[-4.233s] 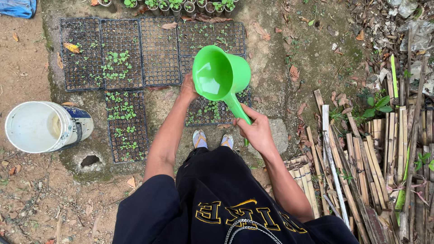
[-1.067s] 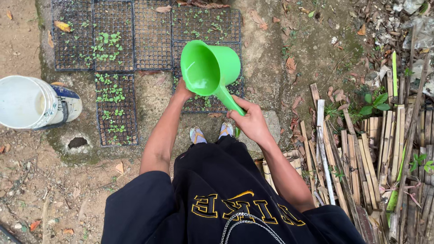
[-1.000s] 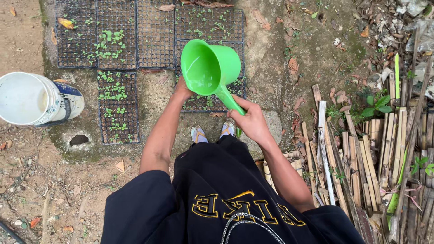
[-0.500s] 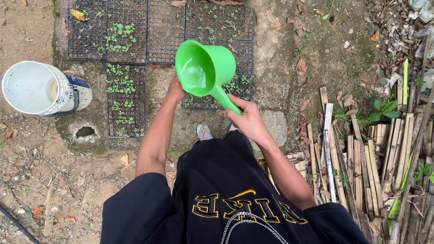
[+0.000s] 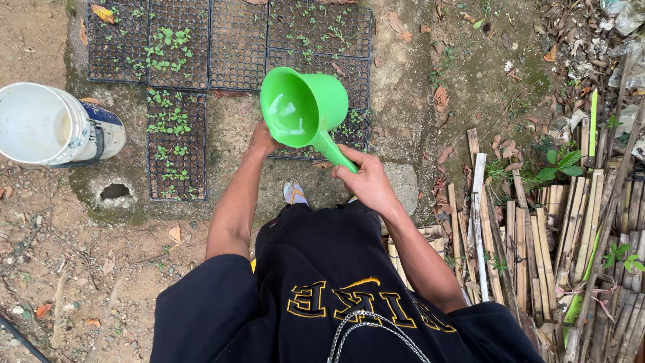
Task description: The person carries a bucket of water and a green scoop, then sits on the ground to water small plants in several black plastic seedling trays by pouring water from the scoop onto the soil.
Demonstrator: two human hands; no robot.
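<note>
While the person stands on the concrete slab (image 5: 416, 101), the right hand (image 5: 366, 178) is wrapped around the handle of a green plastic scoop (image 5: 302, 107), fingers pressed closed on it. The left hand (image 5: 262, 140) reaches under the scoop's bowl; it is mostly hidden there, so whether it grips or merely steadies cannot be told.

Position of the scoop: held in the air above the near edge of the right-hand seedling tray (image 5: 322, 40), handle slanting down toward the person. The bowl is round, bright green, smooth-walled, its open mouth turned up and toward the camera — the inside looks wet and glossy, though any water level is unclear.

Edges and room:
- Black seedling trays fill the far part of the slab; one further tray (image 5: 176, 144) runs toward the near edge on the left, holding small green sprouts.
- A strip of bare concrete lies between that tray and the person's feet (image 5: 294, 191).
- A white bucket (image 5: 50, 124) lies tipped on its side at the slab's left edge, mouth facing left, well apart from both hands.
- A small hole (image 5: 115, 191) sits in the slab's near-left corner.
- Split bamboo stakes (image 5: 537, 228) are piled just off the right edge, close to the right forearm — the tightest side.
- Bare soil (image 5: 60, 269) lies open on the near left.
</note>
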